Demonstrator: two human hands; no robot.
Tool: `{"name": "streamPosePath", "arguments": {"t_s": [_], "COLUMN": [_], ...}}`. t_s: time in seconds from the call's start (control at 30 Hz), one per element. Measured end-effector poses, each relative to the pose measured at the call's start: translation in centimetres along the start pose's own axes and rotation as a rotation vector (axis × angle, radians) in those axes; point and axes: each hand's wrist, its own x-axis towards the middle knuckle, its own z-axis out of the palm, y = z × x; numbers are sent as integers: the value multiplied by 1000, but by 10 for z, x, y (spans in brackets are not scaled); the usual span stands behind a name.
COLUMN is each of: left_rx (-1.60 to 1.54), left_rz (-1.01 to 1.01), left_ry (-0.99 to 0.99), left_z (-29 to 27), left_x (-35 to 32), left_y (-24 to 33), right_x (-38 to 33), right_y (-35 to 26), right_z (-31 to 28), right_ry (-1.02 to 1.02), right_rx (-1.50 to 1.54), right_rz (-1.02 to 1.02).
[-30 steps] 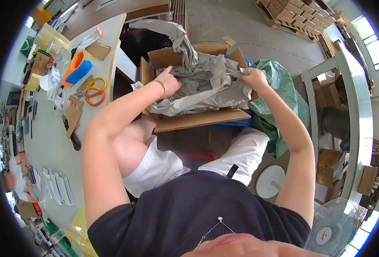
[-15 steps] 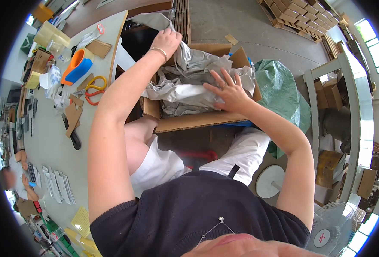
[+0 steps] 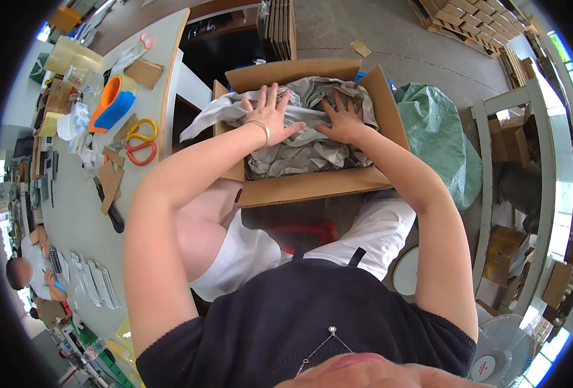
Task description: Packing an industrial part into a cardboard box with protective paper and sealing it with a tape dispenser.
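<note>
An open cardboard box (image 3: pixel 312 186) stands in front of my knees, its flaps spread outward. Crumpled grey packing paper (image 3: pixel 309 152) fills it, and one strip of the paper hangs over the left side. My left hand (image 3: pixel 270 116), with a bracelet at its wrist, lies flat on the paper, fingers spread. On the right part of the paper my right hand (image 3: pixel 346 119) presses down, its fingers apart as well. Neither hand grips anything. Whatever lies under the paper is hidden.
Left is a table (image 3: pixel 73 213) with scissors (image 3: pixel 141 141), an orange and blue tape dispenser (image 3: pixel 113 103) and cardboard scraps. A green plastic sheet (image 3: pixel 438 142) lies right of the box, before a grey shelf frame (image 3: pixel 545 181). A fan (image 3: pixel 503 349) stands behind at right. A person (image 3: pixel 37 275) sits far left.
My left hand has let go of the raised paper end and come down onto the paper in the box. My right hand has shifted slightly and still rests on the paper.
</note>
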Motion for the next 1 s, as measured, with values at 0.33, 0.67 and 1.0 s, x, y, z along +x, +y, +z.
{"name": "streamPosePath", "arguments": {"t_s": [0.33, 0.67, 1.0], "left_rx": [-107, 400, -121], "left_rz": [161, 119, -344], "left_ry": [69, 175, -24], "left_z": [84, -12, 68], "left_x": [53, 5, 10], "left_y": [-9, 5, 4], "right_x": [25, -38, 18], "right_y": [9, 7, -2], "right_z": [38, -50, -4], "right_ry": [-19, 597, 182], "right_rx": [-16, -376, -59], "right_rz": [-21, -190, -31]}}
